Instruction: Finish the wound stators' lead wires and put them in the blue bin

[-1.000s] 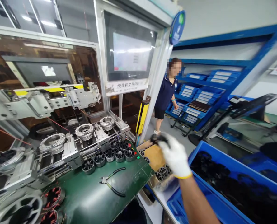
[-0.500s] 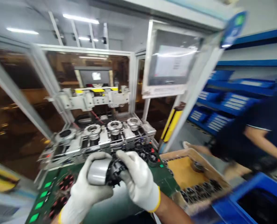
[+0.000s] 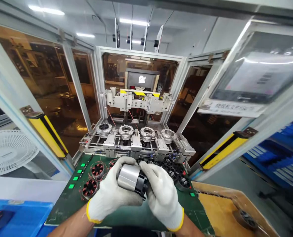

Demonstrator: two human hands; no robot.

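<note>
A silver metal cylinder (image 3: 128, 177) lies tilted on its side between my two gloved hands, above the green work mat (image 3: 158, 219). My left hand (image 3: 112, 194) is wrapped round its smooth body. At its right end is a black slotted plastic piece (image 3: 141, 185), with the fingers of my right hand (image 3: 163, 194) closed on it and partly covering it. Copper-wound stators (image 3: 89, 188) sit on the mat left of my left hand. Black slotted rings (image 3: 182, 181) crowd the mat beyond my right hand.
Behind the mat stands a row of metal ring fixtures (image 3: 126, 131); the leftmost fixture (image 3: 104, 129) has a black part inside. Yellow-and-black posts (image 3: 47, 135) flank the frame. A cardboard box (image 3: 227, 194) is at right, a blue bin (image 3: 20, 215) and white fan (image 3: 9, 153) at left.
My view has swung left, bringing the fan and blue bin into sight; the person at right has gone out of view. Both hands still hold the cylinder and its black end, now closer together.
</note>
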